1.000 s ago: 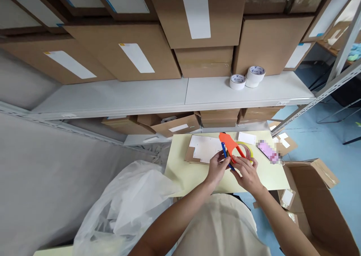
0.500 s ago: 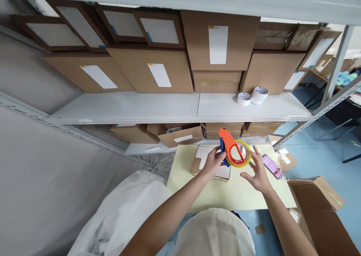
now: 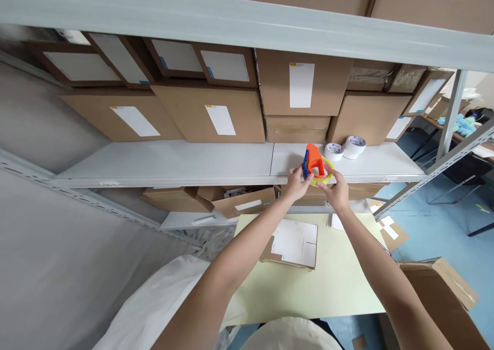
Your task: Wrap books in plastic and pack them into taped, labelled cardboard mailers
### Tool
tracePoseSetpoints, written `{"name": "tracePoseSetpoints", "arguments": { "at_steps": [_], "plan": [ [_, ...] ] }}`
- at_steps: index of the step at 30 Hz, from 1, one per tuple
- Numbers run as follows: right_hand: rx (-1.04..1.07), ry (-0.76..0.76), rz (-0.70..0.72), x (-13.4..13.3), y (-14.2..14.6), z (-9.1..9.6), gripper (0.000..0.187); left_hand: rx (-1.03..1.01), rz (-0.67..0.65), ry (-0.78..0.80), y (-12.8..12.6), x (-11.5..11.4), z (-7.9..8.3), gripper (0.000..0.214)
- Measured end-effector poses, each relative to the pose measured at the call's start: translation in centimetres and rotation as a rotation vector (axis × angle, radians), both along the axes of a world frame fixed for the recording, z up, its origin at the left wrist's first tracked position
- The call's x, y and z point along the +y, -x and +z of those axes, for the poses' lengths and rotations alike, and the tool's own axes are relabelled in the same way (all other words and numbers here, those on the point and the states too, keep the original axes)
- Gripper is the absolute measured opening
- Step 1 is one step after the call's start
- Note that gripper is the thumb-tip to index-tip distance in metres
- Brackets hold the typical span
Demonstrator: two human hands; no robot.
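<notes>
An orange tape dispenser (image 3: pixel 314 163) with a blue handle and a yellow-edged roll of clear tape sits at the front edge of the white shelf (image 3: pixel 216 157). My left hand (image 3: pixel 297 183) grips its blue handle side from the left. My right hand (image 3: pixel 337 189) closes on the tape roll from the right. Both arms reach up and forward over the pale yellow table (image 3: pixel 332 283).
Two white tape rolls (image 3: pixel 345 147) lie on the shelf just right of the dispenser. Labelled cardboard boxes (image 3: pixel 216 116) fill the shelf behind. A flat cardboard packet with white paper (image 3: pixel 293 243) lies on the table. An open carton (image 3: pixel 443 298) stands at right; white plastic bag (image 3: pixel 154 309) at left.
Both hands have lifted the tape dispenser from above the table up to the shelf edge. My right hand, open half a second ago, is now closed on the roll.
</notes>
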State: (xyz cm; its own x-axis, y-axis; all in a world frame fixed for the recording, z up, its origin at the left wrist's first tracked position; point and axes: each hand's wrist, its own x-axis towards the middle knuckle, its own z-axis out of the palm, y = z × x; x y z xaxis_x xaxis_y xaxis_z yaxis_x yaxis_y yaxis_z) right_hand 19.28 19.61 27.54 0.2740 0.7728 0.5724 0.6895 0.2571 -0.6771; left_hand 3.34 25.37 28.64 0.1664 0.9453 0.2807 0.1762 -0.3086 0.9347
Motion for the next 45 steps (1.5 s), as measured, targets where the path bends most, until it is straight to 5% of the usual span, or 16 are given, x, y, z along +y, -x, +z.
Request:
{"name": "tracePoseSetpoints", "arguments": {
  "at_steps": [5,11,16,19,22,25,29,33,39,45],
  "plan": [
    [0.028,0.101,-0.045,4.3,0.4,0.4,0.058,0.084,0.019,-0.009,-0.7,4.5,-0.3,0.028],
    [0.06,0.261,-0.085,6.7,0.6,0.0,0.054,0.075,0.049,0.028,-1.4,7.0,-1.7,0.038],
    [0.028,0.289,-0.035,7.3,0.5,-0.2,0.061,0.105,0.039,0.021,-1.4,7.3,-1.5,0.048],
    [0.024,0.163,0.005,5.4,0.1,-1.1,0.068,0.07,0.031,0.05,0.4,5.2,-1.5,0.06],
    [0.017,0.059,0.002,0.1,-0.9,-4.8,0.062,0.045,0.051,-0.049,5.1,0.6,-3.5,0.055],
    [-0.006,0.175,-0.052,-8.2,-1.6,-11.6,0.05,0.157,0.131,-0.028,12.0,-5.8,-8.3,0.043],
    [-0.006,0.424,-0.049,-18.8,-0.4,-21.4,0.059,0.139,0.274,0.319,19.3,-13.4,-16.5,0.05],
    [0.01,0.517,0.084,-22.8,3.0,-26.0,0.071,0.108,0.155,0.619,20.0,-16.7,-21.4,0.067],
    [0.143,0.575,0.081,-20.8,6.8,-24.3,0.052,0.046,-0.048,0.639,16.5,-16.7,-22.0,0.074],
    [0.2,0.721,0.055,-21.4,5.3,-19.5,0.03,0.132,0.029,0.447,16.2,-17.2,-19.9,0.06]
  ]
}}
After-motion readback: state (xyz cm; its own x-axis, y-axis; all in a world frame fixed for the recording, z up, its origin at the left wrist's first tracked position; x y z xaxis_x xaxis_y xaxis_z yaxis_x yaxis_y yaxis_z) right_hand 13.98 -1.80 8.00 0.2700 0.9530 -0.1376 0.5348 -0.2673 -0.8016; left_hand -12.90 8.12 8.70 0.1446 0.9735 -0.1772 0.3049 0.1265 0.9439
